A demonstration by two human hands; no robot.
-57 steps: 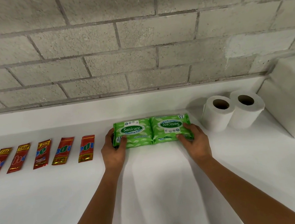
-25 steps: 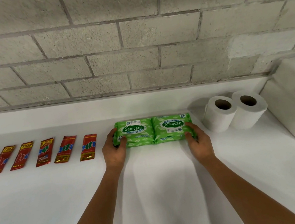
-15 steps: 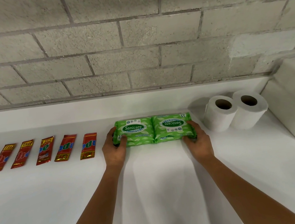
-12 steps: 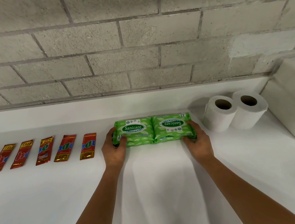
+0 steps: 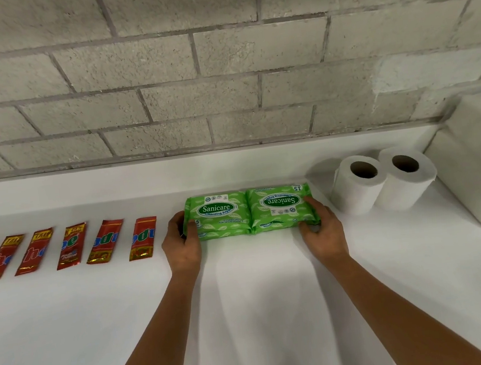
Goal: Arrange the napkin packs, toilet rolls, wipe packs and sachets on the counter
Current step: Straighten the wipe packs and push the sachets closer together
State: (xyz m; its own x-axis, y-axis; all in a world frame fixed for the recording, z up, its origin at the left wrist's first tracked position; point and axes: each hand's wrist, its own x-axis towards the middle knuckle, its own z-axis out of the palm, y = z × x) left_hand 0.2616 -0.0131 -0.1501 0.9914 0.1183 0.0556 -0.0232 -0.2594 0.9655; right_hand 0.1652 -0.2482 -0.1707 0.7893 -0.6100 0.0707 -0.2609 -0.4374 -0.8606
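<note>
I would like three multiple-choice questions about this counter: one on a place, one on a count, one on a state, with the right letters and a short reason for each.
1. Where do the toilet rolls stand?
A. right of the wipe packs
B. left of the sachets
C. between the hands

2. How many red sachets lie in the row?
A. three
B. five
C. seven

3. How does the right wipe pack lie?
A. label upside down to the camera
B. torn open
C. on top of the left pack

Answers:
1 A, they stand beyond the right hand.
2 B, five lie side by side.
3 A, its "Sanicare" reads inverted, unlike the left wipe pack held by the left hand.
</note>
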